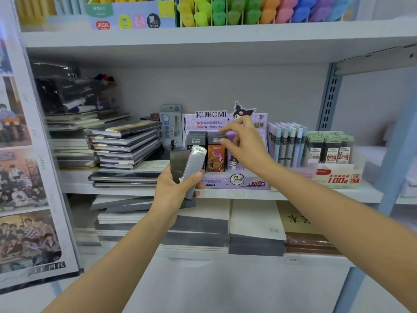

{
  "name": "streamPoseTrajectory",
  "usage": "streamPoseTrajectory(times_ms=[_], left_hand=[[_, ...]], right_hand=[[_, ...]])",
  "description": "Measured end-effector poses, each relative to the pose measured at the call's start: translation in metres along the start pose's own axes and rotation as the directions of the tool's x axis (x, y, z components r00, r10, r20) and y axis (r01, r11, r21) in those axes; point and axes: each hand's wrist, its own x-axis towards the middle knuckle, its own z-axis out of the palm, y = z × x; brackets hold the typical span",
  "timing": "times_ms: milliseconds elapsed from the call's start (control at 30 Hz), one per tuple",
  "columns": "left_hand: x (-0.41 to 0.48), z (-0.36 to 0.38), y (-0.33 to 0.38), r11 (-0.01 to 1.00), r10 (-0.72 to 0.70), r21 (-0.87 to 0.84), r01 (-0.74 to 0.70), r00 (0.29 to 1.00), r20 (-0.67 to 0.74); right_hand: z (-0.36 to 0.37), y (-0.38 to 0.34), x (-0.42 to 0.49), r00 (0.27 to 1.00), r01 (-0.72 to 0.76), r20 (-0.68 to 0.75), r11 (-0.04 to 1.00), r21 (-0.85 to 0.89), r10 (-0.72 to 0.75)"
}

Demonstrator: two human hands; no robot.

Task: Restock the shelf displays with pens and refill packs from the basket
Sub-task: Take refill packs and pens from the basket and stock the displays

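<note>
A purple Kuromi display box (234, 182) of lead refill packs stands on the middle shelf. My left hand (174, 192) grips a small stack of grey refill packs (194, 168) just in front of the box's left side. My right hand (244, 143) reaches into the box, its fingers curled over the tops of the packs, touching a dark pack (214, 137) in the back row. An orange pack (216, 158) stands in the front row below it. Whether my right hand pinches a pack I cannot tell.
Right of the box stand pastel pens (286, 145) and a green-topped refill display (329, 150). Stacked notebooks (126, 143) lie to the left. Colourful highlighters (248, 10) fill the top shelf. More notebooks (255, 231) sit on the lower shelf. A poster album (24, 177) stands at far left.
</note>
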Motion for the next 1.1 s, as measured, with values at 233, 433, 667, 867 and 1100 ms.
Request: streamPoseTrajectory(times_ms=[233,433,667,867,1100], left_hand=[[-0.01,0.034,0.006,1.0,0.019,-0.014,-0.017,0.993,0.118],[-0.015,0.071,0.019,0.948,-0.182,-0.21,0.239,0.949,0.258],[-0.02,0.127,0.015,0.994,-0.072,-0.069,0.083,0.986,0.152],[-0.02,0.173,0.004,0.987,-0.086,-0.114,0.118,0.965,0.249],[-0.008,0.208,-0.019,0.997,-0.076,0.03,0.07,0.947,0.311]], right_hand=[[-0.015,-0.011,-0.031,0.942,-0.305,0.282,0.812,0.497,0.182],[-0.061,0.007,-0.038,0.936,-0.349,0.291,0.642,0.683,0.199],[-0.105,0.031,-0.054,0.923,-0.384,0.286,0.67,0.635,0.258],[-0.158,0.058,-0.065,0.944,-0.33,0.181,0.767,0.55,0.276],[-0.226,0.098,-0.059,0.956,-0.174,-0.171,0.927,0.332,0.241]])
